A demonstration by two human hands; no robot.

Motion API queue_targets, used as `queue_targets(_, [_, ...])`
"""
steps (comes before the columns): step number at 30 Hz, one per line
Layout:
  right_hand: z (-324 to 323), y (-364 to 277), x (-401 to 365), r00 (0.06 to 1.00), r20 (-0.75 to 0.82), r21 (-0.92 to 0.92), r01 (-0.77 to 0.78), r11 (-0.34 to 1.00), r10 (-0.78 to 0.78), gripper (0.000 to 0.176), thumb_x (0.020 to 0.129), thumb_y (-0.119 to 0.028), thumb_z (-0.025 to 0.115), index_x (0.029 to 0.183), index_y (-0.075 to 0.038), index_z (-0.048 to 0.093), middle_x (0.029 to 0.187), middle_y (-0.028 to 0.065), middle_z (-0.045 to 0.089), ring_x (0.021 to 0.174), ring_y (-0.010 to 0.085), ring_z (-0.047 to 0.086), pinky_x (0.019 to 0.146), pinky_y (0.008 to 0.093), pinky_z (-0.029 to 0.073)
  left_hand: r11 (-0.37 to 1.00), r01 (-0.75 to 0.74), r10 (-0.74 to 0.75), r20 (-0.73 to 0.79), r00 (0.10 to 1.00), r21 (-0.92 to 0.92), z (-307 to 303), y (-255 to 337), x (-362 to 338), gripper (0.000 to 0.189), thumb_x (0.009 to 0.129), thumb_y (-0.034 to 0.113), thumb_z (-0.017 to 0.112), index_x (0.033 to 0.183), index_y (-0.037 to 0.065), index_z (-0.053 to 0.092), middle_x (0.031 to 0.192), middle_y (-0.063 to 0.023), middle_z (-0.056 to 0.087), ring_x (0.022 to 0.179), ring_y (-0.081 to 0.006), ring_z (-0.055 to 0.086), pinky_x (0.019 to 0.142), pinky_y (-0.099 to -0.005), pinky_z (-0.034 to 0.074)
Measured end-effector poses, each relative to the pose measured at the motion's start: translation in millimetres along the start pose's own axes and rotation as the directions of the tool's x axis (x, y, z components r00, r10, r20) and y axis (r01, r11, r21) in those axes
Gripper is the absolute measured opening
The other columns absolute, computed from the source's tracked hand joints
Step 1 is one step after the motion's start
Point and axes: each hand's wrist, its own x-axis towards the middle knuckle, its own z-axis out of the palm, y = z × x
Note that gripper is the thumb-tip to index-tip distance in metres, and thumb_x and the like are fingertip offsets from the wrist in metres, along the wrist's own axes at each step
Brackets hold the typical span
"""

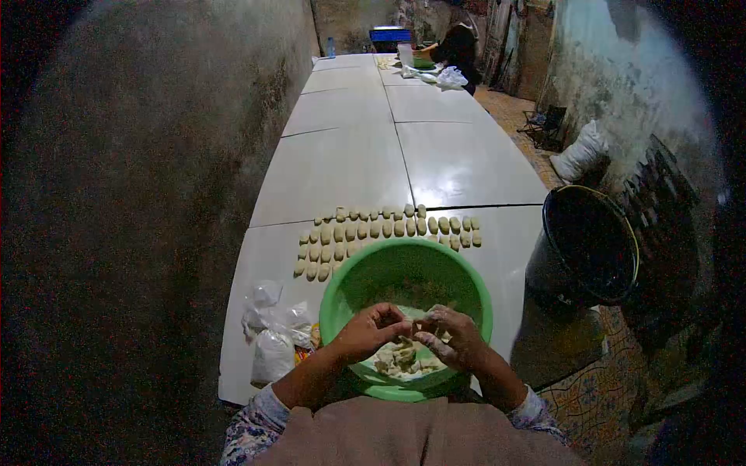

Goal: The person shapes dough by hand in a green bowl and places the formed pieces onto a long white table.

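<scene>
A green plastic basin (330, 299) stands at the near edge of the table, close to my body. Pale, lumpy dough (400, 361) lies in its bottom. Over the basin, my left hand (371, 332) and my right hand (458, 340) meet with fingers curled and pinched, a small pale piece of dough (409, 320) between the fingertips. White flour coats the right fingers. Beyond the basin, several short, rounded dough pieces (375, 230) lie in rows on the table; the basin's rim hides part of the nearest rows.
The long white table (342, 163) runs toward the far wall. Left of the basin are plastic bags of white powder (273, 356). A black bucket (571, 268) stands at the right. At the far end are another person (457, 48), a blue crate (390, 35) and plastic bags (451, 77).
</scene>
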Motion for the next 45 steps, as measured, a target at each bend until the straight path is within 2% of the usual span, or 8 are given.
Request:
queue_targets(4, [-0.9,-21.0,3.2,0.960,-0.058,0.181,-0.259,0.949,0.274,0.023,0.081,-0.020,0.067,0.095,-0.004,0.059,0.080,0.0127,0.057,0.066,0.0250,0.058,0.059,0.0336,0.047,0.992,0.001,-0.013,0.095,0.995,0.127,-2.7,4.0,0.6,0.020,0.087,0.020,0.063,0.094,0.001,0.060,0.086,-0.0044,0.064,0.078,-0.0115,0.059,0.071,-0.0280,0.048])
queue_targets(7, [1.0,-5.2,1.8,0.996,-0.004,0.020,-0.094,0.995,0.094,0.016,0.079,-0.009,0.069,0.089,-0.001,0.060,0.081,0.0112,0.056,0.065,0.0206,0.056,0.059,0.0307,0.045,0.997,-0.004,-0.006,0.132,0.991,0.076,-1.4,8.3,-0.3,0.020,0.087,0.021,0.064,0.092,0.001,0.061,0.086,-0.0055,0.065,0.078,-0.0120,0.060,0.071,-0.0282,0.048])
queue_targets(16, [4.1,-4.0,3.1,0.996,-0.066,-0.094,-0.067,0.993,0.061,0.020,0.080,-0.022,0.068,0.084,-0.004,0.058,0.078,0.0130,0.057,0.065,0.0285,0.059,0.059,0.0365,0.048,0.983,-0.016,0.010,0.035,0.999,0.181,1.4,4.2,-0.1,0.033,0.085,0.023,0.066,0.108,0.000,0.063,0.091,-0.0076,0.067,0.078,-0.0120,0.061,0.072,-0.0285,0.049])
queue_targets(24, [2.5,-18.0,4.7,0.960,-0.009,0.077,-0.278,0.957,0.280,0.016,0.082,-0.011,0.067,0.092,-0.002,0.059,0.081,0.0105,0.058,0.068,0.0182,0.056,0.061,0.0305,0.046,0.901,-0.052,0.024,0.069,0.997,0.430,-0.8,0.1,2.0,0.027,0.089,0.027,0.059,0.099,0.003,0.067,0.088,-0.0073,0.067,0.078,-0.0126,0.059,0.071,-0.0294,0.047])
queue_targets(30, [0.7,-11.8,1.4,0.959,-0.068,0.095,-0.267,0.959,0.274,0.012,0.085,-0.011,0.063,0.093,-0.002,0.059,0.077,0.0068,0.055,0.065,0.0128,0.051,0.060,0.0271,0.043,0.970,-0.021,0.001,0.081,0.997,0.242,7.2,8.5,-1.4,0.028,0.089,0.023,0.060,0.105,0.001,0.064,0.094,-0.0065,0.066,0.086,-0.0111,0.059,0.078,-0.0291,0.047])
queue_targets(34, [-4.0,-15.7,3.3,0.955,0.013,0.178,-0.295,0.939,0.297,0.023,0.084,-0.023,0.064,0.090,-0.003,0.057,0.077,0.0133,0.058,0.066,0.0241,0.058,0.061,0.0340,0.047,0.957,0.111,-0.140,0.090,0.986,0.269,8.8,16.3,-3.5,0.028,0.088,0.020,0.061,0.106,-0.001,0.063,0.090,-0.0062,0.066,0.081,-0.0108,0.060,0.075,-0.0276,0.049])
queue_targets(39, [0.8,-11.0,2.7,0.912,0.269,-0.258,-0.241,0.935,0.310,0.033,0.091,-0.035,0.049,0.090,-0.002,0.056,0.085,0.0217,0.060,0.080,0.0388,0.059,0.070,0.0465,0.046,0.900,-0.099,0.029,0.168,0.985,0.424,5.7,-8.7,0.2,0.028,0.088,0.022,0.061,0.099,-0.003,0.064,0.079,-0.0080,0.065,0.069,-0.0098,0.056,0.064,-0.0268,0.046])
queue_targets(45, [-3.4,1.5,-0.3,0.895,0.341,-0.089,-0.275,0.957,0.289,0.034,0.093,-0.037,0.045,0.093,-0.005,0.056,0.088,0.0208,0.060,0.083,0.0403,0.058,0.071,0.0469,0.045,0.887,-0.109,0.010,0.217,0.976,0.448,8.7,2.3,-3.5,0.028,0.089,0.024,0.061,0.094,-0.003,0.064,0.072,-0.0016,0.060,0.067,-0.0073,0.050,0.060,-0.0257,0.043])
